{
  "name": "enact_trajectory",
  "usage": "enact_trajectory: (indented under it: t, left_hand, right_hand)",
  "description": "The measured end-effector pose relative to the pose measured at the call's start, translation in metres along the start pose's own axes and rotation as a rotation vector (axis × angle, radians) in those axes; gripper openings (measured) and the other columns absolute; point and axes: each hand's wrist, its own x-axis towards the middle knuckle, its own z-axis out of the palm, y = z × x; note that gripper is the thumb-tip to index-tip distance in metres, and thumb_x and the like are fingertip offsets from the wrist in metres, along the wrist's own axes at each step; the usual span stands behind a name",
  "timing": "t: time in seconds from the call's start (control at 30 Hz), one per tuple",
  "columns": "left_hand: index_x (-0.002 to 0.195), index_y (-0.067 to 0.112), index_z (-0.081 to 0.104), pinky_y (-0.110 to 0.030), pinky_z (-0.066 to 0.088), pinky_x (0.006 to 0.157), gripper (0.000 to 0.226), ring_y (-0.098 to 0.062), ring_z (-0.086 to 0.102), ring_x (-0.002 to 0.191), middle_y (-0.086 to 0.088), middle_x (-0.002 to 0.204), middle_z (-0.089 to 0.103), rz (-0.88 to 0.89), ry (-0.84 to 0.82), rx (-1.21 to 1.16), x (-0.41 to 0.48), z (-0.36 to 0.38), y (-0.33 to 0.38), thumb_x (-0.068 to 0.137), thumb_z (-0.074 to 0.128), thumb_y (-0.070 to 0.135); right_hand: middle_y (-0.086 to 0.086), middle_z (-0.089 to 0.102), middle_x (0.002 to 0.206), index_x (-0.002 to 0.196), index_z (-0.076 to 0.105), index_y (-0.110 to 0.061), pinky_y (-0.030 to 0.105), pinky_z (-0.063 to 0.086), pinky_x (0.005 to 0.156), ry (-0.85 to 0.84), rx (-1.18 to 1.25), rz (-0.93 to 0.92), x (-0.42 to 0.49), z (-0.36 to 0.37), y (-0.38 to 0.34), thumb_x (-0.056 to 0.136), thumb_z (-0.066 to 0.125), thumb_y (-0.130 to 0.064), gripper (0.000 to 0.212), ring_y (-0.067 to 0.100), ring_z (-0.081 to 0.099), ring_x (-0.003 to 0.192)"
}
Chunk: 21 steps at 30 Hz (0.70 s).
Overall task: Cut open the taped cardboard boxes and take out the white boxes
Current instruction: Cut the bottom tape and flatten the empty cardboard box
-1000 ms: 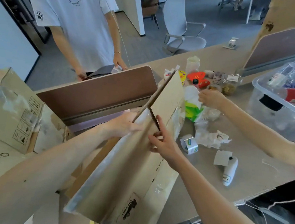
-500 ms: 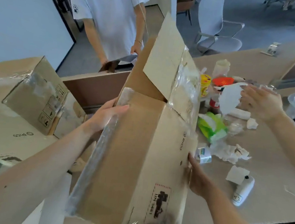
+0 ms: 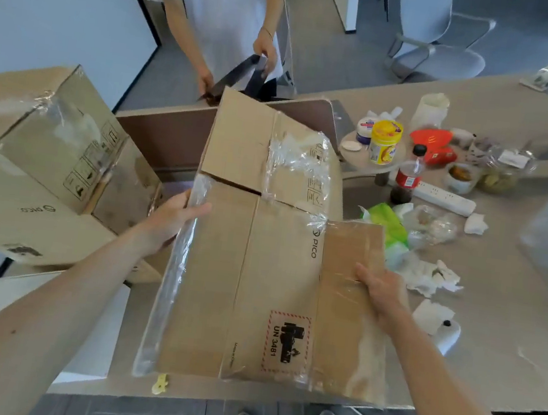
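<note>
Box: the cardboard box (image 3: pixel 257 274) lies low across the near edge of the desk (image 3: pixel 491 337), far flaps open. Half a second ago I had it tipped higher.
Left grip: my left hand (image 3: pixel 171 219) is wrapped round its taped left edge.
Right grip: my right hand (image 3: pixel 381 289) lies flat on the right panel.
Contents: no white box shows. I judge the inside still needs checking.
Beside: a second cardboard box (image 3: pixel 48 152), tape on it, sits to the left.

Inside of cardboard box (image 3: pixel 250 273) unseen

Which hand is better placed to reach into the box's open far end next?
Probably left. The left hand grips the cardboard box at its taped edge, right beside the raised flap. The right hand rests on the side panel, nearer the person, and can steady it.
</note>
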Motion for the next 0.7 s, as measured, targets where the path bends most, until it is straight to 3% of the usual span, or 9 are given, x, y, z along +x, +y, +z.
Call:
enact_trajectory:
  t: [0.03, 0.1, 0.17, 0.27, 0.33, 0.4, 0.47, 0.53, 0.7]
  left_hand:
    - [0.119, 0.022, 0.06, -0.015, 0.052, 0.081, 0.023, 0.001, 0.068, 0.088, 0.007, 0.104, 0.069, -0.026, 0.007, 0.036, -0.001, 0.006, -0.005, 0.097, 0.063, 0.028]
    - [0.123, 0.027, 0.056, -0.01, 0.052, 0.07, 0.023, 0.005, 0.068, 0.087, 0.012, 0.107, 0.069, -0.073, -0.004, 0.061, 0.0, 0.013, -0.022, 0.101, 0.056, 0.019]
    - [0.125, 0.026, 0.056, -0.013, 0.052, 0.071, 0.025, -0.003, 0.07, 0.096, 0.01, 0.109, 0.071, -0.121, -0.004, 0.057, 0.0, 0.018, -0.041, 0.101, 0.056, 0.019]
    - [0.127, 0.019, 0.058, -0.031, 0.054, 0.089, 0.031, -0.016, 0.066, 0.108, 0.002, 0.117, 0.069, -0.188, 0.03, 0.103, 0.006, 0.023, -0.079, 0.098, 0.063, 0.025]
    - [0.12, 0.015, 0.06, -0.032, 0.053, 0.079, 0.034, -0.021, 0.065, 0.1, -0.002, 0.109, 0.068, -0.271, 0.062, 0.208, 0.009, 0.025, -0.101, 0.093, 0.068, 0.033]
    - [0.117, 0.014, 0.059, -0.034, 0.05, 0.073, 0.046, -0.024, 0.063, 0.096, -0.005, 0.106, 0.065, -0.351, 0.096, 0.292, 0.014, 0.027, -0.119, 0.083, 0.073, 0.043]
    - [0.132, 0.014, 0.054, -0.037, 0.053, 0.083, 0.068, -0.027, 0.061, 0.109, -0.005, 0.126, 0.061, -0.404, 0.112, 0.338, 0.019, 0.03, -0.133, 0.077, 0.074, 0.049]
    - [0.145, 0.011, 0.044, -0.036, 0.054, 0.08, 0.076, -0.024, 0.059, 0.108, -0.004, 0.138, 0.053, -0.439, 0.127, 0.397, 0.023, 0.032, -0.146, 0.084, 0.074, 0.045]
    - [0.114, 0.016, 0.056, -0.037, 0.055, 0.08, 0.04, -0.022, 0.062, 0.091, -0.009, 0.115, 0.065, -0.468, 0.134, 0.413, 0.037, 0.026, -0.186, 0.084, 0.077, 0.032]
  right_hand:
    - [0.008, 0.076, 0.081, 0.087, 0.075, -0.013, 0.052, 0.059, 0.078, 0.015, -0.047, -0.004, 0.003, -0.003, 0.002, 0.074, 0.082, -0.04, 0.031, 0.029, 0.073, 0.078]
    - [0.005, 0.075, 0.08, 0.083, 0.074, -0.015, 0.05, 0.059, 0.079, 0.051, -0.196, -0.033, 0.007, -0.008, 0.002, 0.072, 0.079, -0.051, 0.038, 0.028, 0.072, 0.078]
    - [0.007, 0.073, 0.086, 0.088, 0.072, -0.013, 0.048, 0.057, 0.081, 0.088, -0.333, -0.075, 0.006, -0.011, 0.0, 0.078, 0.075, -0.05, 0.038, 0.029, 0.069, 0.083]
    - [0.009, 0.069, 0.09, 0.099, 0.07, -0.007, 0.044, 0.056, 0.082, 0.108, -0.46, -0.097, 0.006, -0.008, -0.002, 0.084, 0.071, -0.045, 0.041, 0.029, 0.066, 0.085]
    - [0.008, 0.066, 0.092, 0.102, 0.067, -0.007, 0.042, 0.054, 0.082, 0.098, -0.523, -0.073, 0.005, -0.002, -0.001, 0.086, 0.068, -0.043, 0.039, 0.028, 0.062, 0.086]
    - [0.008, 0.061, 0.094, 0.107, 0.065, -0.007, 0.041, 0.052, 0.082, 0.082, -0.577, -0.054, 0.005, 0.007, 0.002, 0.09, 0.064, -0.041, 0.037, 0.028, 0.058, 0.086]
    - [0.009, 0.058, 0.095, 0.108, 0.062, -0.009, 0.04, 0.05, 0.082, 0.06, -0.629, -0.05, 0.003, 0.017, 0.005, 0.093, 0.061, -0.039, 0.033, 0.028, 0.055, 0.087]
    - [0.013, 0.061, 0.101, 0.11, 0.056, -0.01, 0.039, 0.048, 0.081, 0.052, -0.644, -0.044, -0.001, 0.026, 0.01, 0.093, 0.06, -0.038, 0.033, 0.031, 0.057, 0.092]
    - [0.014, 0.064, 0.112, 0.123, 0.057, -0.009, 0.034, 0.045, 0.076, 0.02, -0.65, -0.002, 0.007, 0.047, 0.027, 0.093, 0.06, -0.038, 0.042, 0.031, 0.06, 0.1]
